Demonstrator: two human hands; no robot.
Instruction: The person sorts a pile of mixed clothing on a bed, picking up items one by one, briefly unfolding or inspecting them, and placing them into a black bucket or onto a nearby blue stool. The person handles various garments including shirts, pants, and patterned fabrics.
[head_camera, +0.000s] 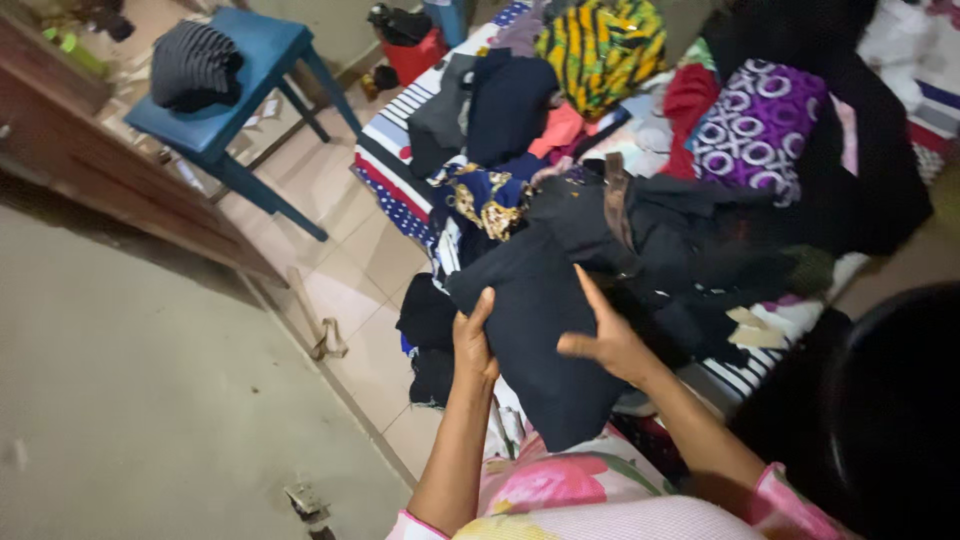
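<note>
A dark navy garment (545, 330) lies folded over the near edge of a bed heaped with clothes. My left hand (473, 340) grips its left edge, thumb over the cloth. My right hand (603, 335) rests flat on the same garment with fingers spread, pressing it down. Behind it sit more dark clothes with a brown strap (617, 205), a blue and gold patterned cloth (480, 205), a purple cloth with white rings (755, 125) and a yellow and green striped cloth (600, 45).
A striped bedsheet (395, 135) covers the bed. A blue chair (245, 90) with a dark folded garment (195, 62) stands on the tiled floor at the left. A wooden cabinet (90, 160) runs along the left. Dark clothes (430, 335) lie on the floor beside the bed.
</note>
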